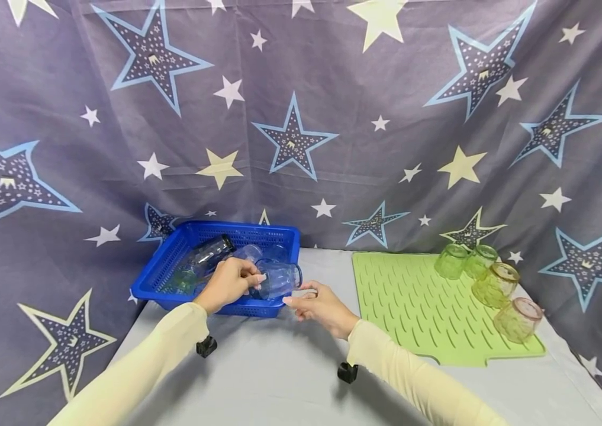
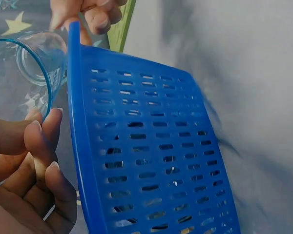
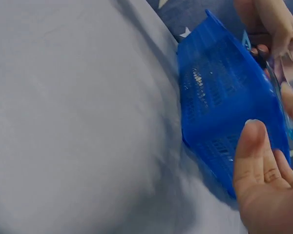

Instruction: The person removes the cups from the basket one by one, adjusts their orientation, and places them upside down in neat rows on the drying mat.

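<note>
My left hand pinches a clear blue-tinted glass by its rim. The glass lies tilted on its side over the front right corner of a blue plastic basket. In the left wrist view the blue rim of the glass is at the thumb and fingertips, its base pointing away. My right hand is close to the base end, thumb and fingers spread apart. The right wrist view shows that right hand beside the basket's outer wall. Inside the basket lie a dark glass and several other clear glasses.
On the right a light green drying mat bears two green glasses, a yellow glass and a pink-rimmed glass, along its right side. A grey cloth covers the table. A star-patterned curtain hangs behind.
</note>
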A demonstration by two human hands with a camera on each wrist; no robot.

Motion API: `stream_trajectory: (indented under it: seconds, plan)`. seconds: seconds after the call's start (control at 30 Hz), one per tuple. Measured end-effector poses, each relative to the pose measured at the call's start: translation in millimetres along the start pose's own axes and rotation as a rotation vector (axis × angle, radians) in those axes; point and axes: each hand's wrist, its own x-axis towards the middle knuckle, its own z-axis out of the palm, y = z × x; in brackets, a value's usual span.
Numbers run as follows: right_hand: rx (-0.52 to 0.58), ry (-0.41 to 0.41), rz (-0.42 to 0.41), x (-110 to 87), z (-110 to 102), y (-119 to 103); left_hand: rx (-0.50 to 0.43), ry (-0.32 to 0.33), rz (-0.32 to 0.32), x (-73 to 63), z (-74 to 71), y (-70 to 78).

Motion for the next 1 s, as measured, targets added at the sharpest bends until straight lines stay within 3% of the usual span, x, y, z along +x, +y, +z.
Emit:
stream_trajectory:
  seconds: [0.27, 0.67, 0.8, 1.0]
  plan:
    - [0.159, -0.033, -0.048, -1.4, -11, -10, 0.01, -0.019, 0.033, -1.0, 6.9, 2.4]
    - [0.28, -0.053, -0.027, -5.2, -25, -9, -0.007, -0.074, 0.066, -3.6, 16.3, 7.6]
    - [0.289, -0.023, -0.044, -5.0, -35, -12, 0.117, -0.076, 0.157, -5.9, 23.3, 10.3]
    - [0.248, 0.001, -0.067, -3.9, -53, -19, 0.377, -0.055, 0.365, -11.6, 33.1, 16.0]
